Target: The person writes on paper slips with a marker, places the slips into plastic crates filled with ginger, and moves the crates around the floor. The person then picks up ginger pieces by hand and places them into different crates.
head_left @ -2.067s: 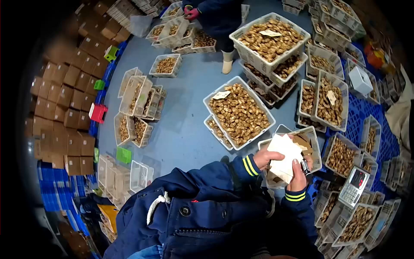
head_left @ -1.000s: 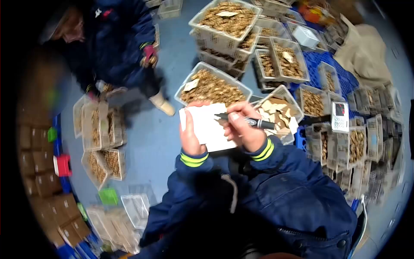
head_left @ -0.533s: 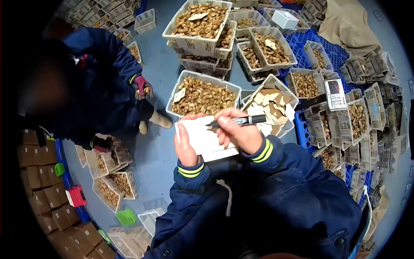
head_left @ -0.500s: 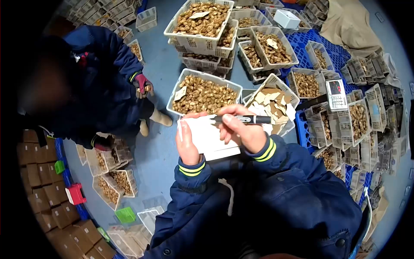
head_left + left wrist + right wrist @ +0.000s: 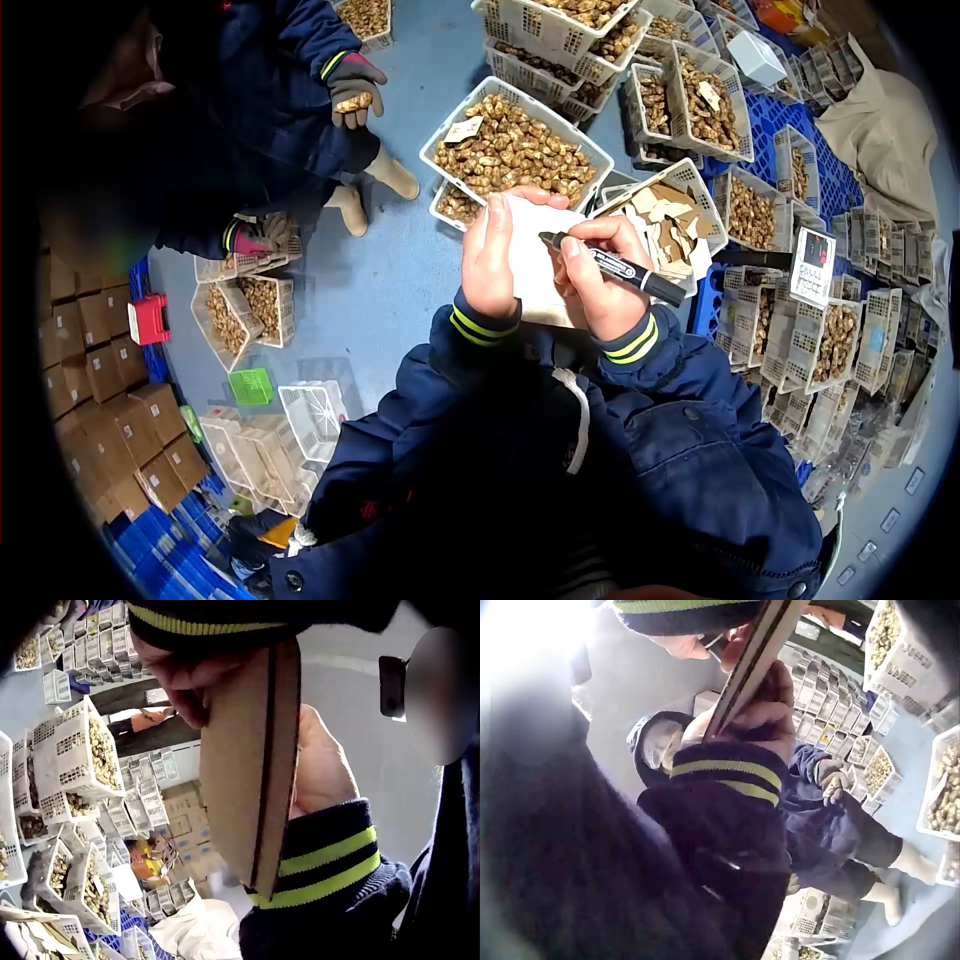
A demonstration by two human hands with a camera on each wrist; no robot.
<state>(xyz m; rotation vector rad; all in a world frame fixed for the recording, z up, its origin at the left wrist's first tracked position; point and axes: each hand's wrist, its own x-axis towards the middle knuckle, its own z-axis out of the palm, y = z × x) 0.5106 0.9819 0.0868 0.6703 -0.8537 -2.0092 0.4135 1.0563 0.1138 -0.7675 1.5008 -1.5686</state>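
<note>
My left hand [image 5: 490, 262] grips a small stack of white-faced cardboard cards [image 5: 538, 262], thumb along the left side and fingertips at the far edge. The plain brown underside of the cardboard [image 5: 236, 765] shows in the left wrist view, with layered edges. A black marker pen [image 5: 632, 273] is pinched in my right hand [image 5: 612, 290], its dark tip close over the white face and its thick end slanting down to the right. From below, the right wrist view shows my left-hand fingers [image 5: 761, 724] curled against the cardboard.
A crate of brown knobbly produce [image 5: 515, 150] with a white card stands ahead. Beside it, another crate [image 5: 712, 215] holds torn cardboard. A scale display [image 5: 812, 265] stands right, among stacked crates. Another person's gloved hand [image 5: 355, 92] is at upper left. Brown boxes [image 5: 130, 430] line the left.
Earlier both hands held the cards with the marker tucked in the right hand; now the right hand holds the marker over the top card. The other person has come nearer, and the head view has shifted.
</note>
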